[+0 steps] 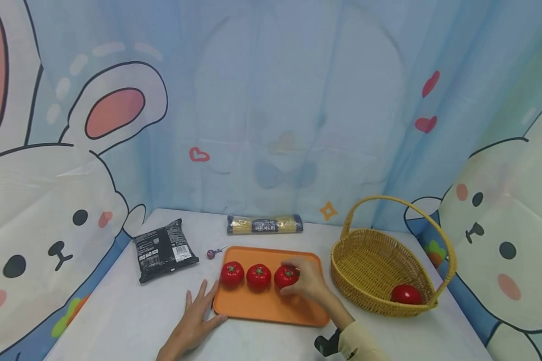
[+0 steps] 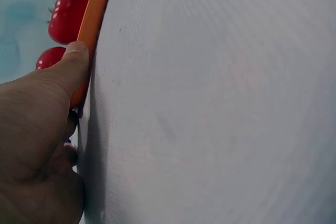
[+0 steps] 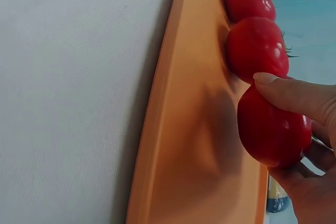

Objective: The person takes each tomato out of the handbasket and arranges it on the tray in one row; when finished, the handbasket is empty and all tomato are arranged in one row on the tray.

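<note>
Three red tomatoes form a row on an orange tray [image 1: 271, 312]: one at the left [image 1: 232, 274], one in the middle [image 1: 258, 277], and the rightmost [image 1: 285, 277] between the fingers and thumb of my right hand [image 1: 308, 281]. In the right wrist view the right hand [image 3: 310, 108] grips that tomato [image 3: 273, 127], close beside the middle one [image 3: 257, 50]. My left hand [image 1: 195, 321] lies at the tray's left end with fingers spread. The left wrist view shows the left thumb [image 2: 76, 59] resting on the tray's rim [image 2: 94, 14].
A wicker basket [image 1: 366, 260] with another tomato [image 1: 406, 294] stands right of the tray. Behind the tray lies a yellow and dark packet [image 1: 265, 225]. A lollipop [image 1: 211, 254] and a black bag [image 1: 164, 250] lie to the left. A curtain [image 1: 275, 100] hangs behind.
</note>
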Available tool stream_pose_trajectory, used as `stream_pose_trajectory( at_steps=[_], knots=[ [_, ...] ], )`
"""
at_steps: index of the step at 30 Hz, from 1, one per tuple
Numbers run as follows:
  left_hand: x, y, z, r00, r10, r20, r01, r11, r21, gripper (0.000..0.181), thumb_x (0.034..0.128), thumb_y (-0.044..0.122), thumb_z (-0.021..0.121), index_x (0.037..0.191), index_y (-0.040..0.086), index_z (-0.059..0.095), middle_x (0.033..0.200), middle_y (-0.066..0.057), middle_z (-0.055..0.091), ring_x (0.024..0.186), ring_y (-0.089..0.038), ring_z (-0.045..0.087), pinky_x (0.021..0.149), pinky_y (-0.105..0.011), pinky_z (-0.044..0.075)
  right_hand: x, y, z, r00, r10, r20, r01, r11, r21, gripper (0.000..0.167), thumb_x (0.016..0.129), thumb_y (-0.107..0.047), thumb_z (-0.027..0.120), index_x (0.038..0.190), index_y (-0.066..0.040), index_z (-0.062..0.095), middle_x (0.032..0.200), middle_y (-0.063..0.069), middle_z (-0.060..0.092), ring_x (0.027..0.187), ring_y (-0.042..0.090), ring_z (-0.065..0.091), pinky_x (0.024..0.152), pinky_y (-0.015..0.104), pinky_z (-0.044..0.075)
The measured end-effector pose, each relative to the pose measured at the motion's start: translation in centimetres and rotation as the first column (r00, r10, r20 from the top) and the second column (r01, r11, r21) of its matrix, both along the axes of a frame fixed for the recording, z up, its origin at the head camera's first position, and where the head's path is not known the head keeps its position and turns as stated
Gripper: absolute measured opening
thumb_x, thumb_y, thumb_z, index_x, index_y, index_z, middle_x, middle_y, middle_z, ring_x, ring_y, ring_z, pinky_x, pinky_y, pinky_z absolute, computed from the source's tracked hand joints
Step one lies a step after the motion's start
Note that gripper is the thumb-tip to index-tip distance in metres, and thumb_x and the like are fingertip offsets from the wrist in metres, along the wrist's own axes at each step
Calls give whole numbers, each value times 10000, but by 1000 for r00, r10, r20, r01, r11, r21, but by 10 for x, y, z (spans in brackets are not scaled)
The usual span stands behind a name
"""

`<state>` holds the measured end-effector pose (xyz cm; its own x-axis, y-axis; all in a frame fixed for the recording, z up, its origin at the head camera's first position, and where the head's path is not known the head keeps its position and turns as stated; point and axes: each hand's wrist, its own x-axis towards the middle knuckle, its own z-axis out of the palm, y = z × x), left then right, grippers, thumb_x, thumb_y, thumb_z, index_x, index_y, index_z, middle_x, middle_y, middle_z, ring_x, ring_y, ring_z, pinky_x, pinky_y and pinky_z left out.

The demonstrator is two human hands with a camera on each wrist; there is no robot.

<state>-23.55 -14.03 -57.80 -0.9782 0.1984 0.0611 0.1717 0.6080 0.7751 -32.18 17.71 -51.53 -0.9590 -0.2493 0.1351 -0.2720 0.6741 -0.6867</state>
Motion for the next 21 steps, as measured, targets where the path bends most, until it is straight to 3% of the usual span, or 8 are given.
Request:
stream_pose_trajectory(
  at_steps=[21],
  knots=[
    [1, 0, 1, 1000, -2, 8, 2, 999, 39, 884, 936, 320, 845, 1645, 14, 413, 1702, -238, 381, 1646, -475, 112, 1284, -697, -148, -2, -3, -9, 1000, 0, 6, 0, 1000, 20, 715, 632, -63, 1051, 1276, -15, 745, 1293, 141, 742, 1258, 378, 647, 1102, 601, 541]
  ],
)
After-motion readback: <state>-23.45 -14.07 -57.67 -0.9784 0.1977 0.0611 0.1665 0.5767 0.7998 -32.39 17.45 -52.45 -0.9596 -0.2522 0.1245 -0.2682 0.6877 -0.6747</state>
